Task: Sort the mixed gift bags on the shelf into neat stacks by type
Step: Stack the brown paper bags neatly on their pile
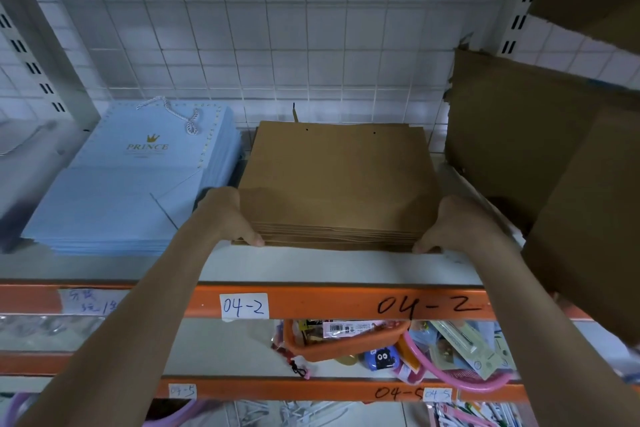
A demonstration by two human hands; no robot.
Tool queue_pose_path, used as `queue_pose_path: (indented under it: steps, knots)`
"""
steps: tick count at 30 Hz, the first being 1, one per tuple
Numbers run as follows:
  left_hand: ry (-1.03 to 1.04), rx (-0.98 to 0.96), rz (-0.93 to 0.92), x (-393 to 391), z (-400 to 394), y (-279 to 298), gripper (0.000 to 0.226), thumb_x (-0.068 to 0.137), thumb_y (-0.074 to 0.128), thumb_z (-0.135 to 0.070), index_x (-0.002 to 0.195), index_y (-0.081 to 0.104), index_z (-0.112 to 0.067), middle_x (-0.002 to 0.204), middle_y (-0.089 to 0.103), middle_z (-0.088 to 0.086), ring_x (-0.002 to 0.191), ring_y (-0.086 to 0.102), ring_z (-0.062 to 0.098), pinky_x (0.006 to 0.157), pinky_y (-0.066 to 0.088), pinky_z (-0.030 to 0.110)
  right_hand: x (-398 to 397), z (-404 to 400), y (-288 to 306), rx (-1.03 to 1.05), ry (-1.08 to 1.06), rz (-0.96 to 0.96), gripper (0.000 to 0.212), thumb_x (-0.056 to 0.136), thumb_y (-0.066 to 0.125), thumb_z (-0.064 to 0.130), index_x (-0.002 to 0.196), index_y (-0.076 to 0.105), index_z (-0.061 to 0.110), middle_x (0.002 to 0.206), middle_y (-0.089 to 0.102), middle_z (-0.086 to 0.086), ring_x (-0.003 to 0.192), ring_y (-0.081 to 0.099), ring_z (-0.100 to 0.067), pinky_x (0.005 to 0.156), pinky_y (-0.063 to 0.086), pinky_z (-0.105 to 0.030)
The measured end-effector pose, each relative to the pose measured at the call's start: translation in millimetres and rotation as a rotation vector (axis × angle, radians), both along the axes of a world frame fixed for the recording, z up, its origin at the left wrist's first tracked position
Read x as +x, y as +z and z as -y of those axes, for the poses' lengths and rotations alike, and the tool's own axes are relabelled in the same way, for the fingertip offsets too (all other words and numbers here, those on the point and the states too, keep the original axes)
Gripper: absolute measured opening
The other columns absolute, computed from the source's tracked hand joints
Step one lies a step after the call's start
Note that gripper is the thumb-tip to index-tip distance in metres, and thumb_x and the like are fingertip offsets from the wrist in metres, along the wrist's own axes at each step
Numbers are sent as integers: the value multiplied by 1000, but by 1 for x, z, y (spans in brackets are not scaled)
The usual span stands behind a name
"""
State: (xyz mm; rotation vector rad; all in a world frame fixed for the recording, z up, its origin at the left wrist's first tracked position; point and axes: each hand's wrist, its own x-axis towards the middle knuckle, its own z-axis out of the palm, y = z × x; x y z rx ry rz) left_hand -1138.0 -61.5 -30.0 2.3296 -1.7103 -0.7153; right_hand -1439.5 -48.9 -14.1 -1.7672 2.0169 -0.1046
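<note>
Both hands: left hand (228, 215), right hand (450, 225) fingers clasp kraft bag stack (337, 177) sides | I'd square edges; blue stack (138, 184) at 9 o'clock

Shop stockroom: labelled orange shelving (311, 302), stacked gift bags (131, 184), packaged goods (381, 347).

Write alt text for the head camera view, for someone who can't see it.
Two bare hands, left and right, hold the sides of a stack of flat brown paper bags on a white shelf. A stack of light blue "PRINCE" gift bags lies beside it; cardboard boxes stand opposite.
</note>
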Motion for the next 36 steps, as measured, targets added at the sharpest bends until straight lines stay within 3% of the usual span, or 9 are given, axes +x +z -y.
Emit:
queue_pose_path:
  steps: [4,8,15,20,25,28,36]
  knots:
    - [19,46,-51,3,-2,-4,81,53,90,-20,122,52,-1,118,58,11,107,56,27,93,49,40,-3,3,-2,72,35,46,34,70,81,20,84,52,9,77,52,-3,67,49,-10,52,38,-22]
    - [30,23,-87,4,-4,-10,85,54,90,-18,127,49,-2,123,56,12,111,54,27,96,47,39,-5,4,0,157,56,66,44,71,80,20,89,40,12,81,46,0,70,45,-8,52,38,-22]
    - [35,-44,-98,3,-7,-11,77,54,90,-15,120,54,-1,116,59,12,107,56,27,90,47,34,-7,6,-4,134,34,103,42,70,79,16,88,41,12,83,47,-2,71,46,-10,55,39,-24]
    - [38,-63,-40,2,-7,-10,78,50,91,-19,116,55,0,112,60,13,102,57,27,87,50,36,-12,2,-10,82,-5,154,32,70,79,16,74,48,10,76,52,-5,66,50,-13,53,38,-24]
    - [67,-51,-42,0,-9,-11,76,52,90,-18,116,54,2,113,60,14,103,57,29,88,49,37,-19,4,-19,60,-48,230,41,64,83,18,95,64,-3,91,66,-19,75,61,-24,59,42,-26]
    - [76,-40,-18,0,-9,-12,75,50,91,-23,112,58,3,107,63,15,97,60,28,82,52,35,-25,3,-20,55,-71,290,33,64,84,22,76,59,4,76,63,-11,71,59,-18,54,39,-21]
    - [108,-14,78,-7,-11,-3,75,53,90,-31,109,57,5,110,62,16,104,58,29,86,50,34,-27,2,-15,48,-39,204,35,66,83,28,67,54,8,61,56,-5,60,53,-15,51,35,-24]
